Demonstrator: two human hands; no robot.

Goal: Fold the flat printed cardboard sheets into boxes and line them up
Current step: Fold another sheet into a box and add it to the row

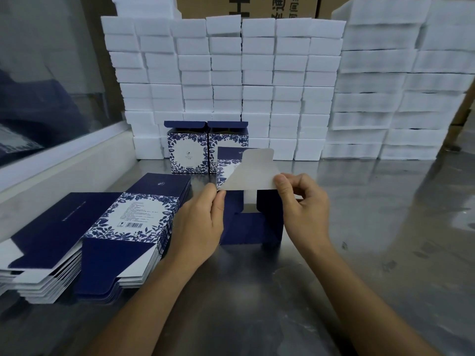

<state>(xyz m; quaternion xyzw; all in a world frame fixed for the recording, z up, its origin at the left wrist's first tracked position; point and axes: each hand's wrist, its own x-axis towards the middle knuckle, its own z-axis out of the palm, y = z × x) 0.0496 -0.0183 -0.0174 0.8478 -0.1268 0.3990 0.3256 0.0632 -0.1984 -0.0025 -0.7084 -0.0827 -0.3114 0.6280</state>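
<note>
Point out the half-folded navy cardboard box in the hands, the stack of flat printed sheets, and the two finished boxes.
Half-folded navy cardboard box (250,227): head view, navy front panel.
Stack of flat printed sheets (136,217): head view, top sheet's white label.
Two finished boxes (187,152): head view, left box's front.

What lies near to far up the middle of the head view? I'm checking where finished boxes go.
Left hand and right hand → half-folded box they hold → two finished boxes → white foam blocks.

The brown carton (246,6) shows "H" and "通".
</note>
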